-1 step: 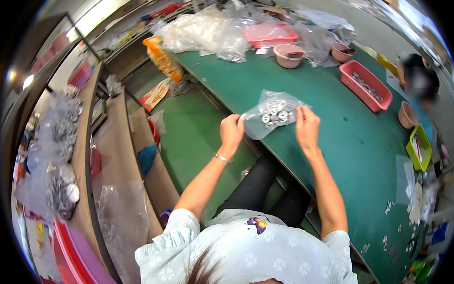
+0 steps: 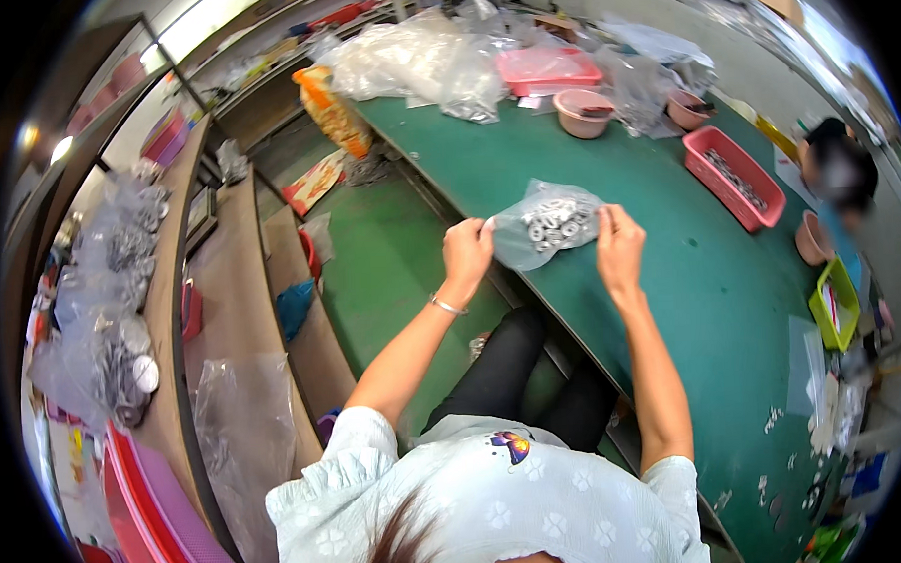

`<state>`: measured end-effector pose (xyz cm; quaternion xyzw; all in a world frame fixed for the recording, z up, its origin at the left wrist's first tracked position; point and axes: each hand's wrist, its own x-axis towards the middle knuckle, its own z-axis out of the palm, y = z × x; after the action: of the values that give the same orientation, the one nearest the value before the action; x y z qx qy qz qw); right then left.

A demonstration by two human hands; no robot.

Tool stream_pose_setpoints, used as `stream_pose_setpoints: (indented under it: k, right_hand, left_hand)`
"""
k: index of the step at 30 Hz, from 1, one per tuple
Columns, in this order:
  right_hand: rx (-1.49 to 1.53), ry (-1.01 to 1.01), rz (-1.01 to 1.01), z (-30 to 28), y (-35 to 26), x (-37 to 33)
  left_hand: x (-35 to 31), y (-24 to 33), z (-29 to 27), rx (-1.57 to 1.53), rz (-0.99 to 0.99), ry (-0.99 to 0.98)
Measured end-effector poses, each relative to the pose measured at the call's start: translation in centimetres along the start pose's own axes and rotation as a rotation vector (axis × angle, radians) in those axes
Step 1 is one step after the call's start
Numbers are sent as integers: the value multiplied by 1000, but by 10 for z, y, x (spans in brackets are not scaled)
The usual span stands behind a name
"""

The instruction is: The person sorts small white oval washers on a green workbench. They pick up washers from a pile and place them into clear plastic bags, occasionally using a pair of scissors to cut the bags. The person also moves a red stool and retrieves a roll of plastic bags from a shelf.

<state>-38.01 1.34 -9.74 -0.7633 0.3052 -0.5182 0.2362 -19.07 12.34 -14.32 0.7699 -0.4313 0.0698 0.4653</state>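
I hold a small clear plastic bag (image 2: 548, 223) just above the near edge of a green table (image 2: 709, 302). Inside it are several small pale ring-shaped parts. My left hand (image 2: 466, 253) pinches the bag's left edge, and a thin bracelet sits on that wrist. On the other side, my right hand (image 2: 619, 246) grips the right edge with its fingers closed on the plastic. The bag is stretched between both hands.
A red basket (image 2: 735, 177) of parts stands to the right, with a pink bowl (image 2: 584, 113) and a pink lidded box (image 2: 547, 70) farther back. Clear bags (image 2: 413, 59) pile up at the far end. Another person (image 2: 839, 184) sits at right. Wooden shelves (image 2: 242, 279) run along my left.
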Motion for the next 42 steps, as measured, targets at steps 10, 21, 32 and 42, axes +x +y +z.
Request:
stream_pose_setpoints:
  k: [10, 21, 32, 42]
  right_hand:
    - [442, 71, 124, 52, -65, 121]
    - [618, -737, 191, 169, -138, 124]
    - [1462, -973, 726, 329, -197, 99]
    - [835, -1469, -51, 472, -291, 50]
  left_hand:
    - [108, 49, -89, -508, 209, 132]
    - [143, -24, -219, -488, 37, -21]
    - [192, -63, -358, -133, -82, 241]
    - [230, -104, -413, -16, -277, 536]
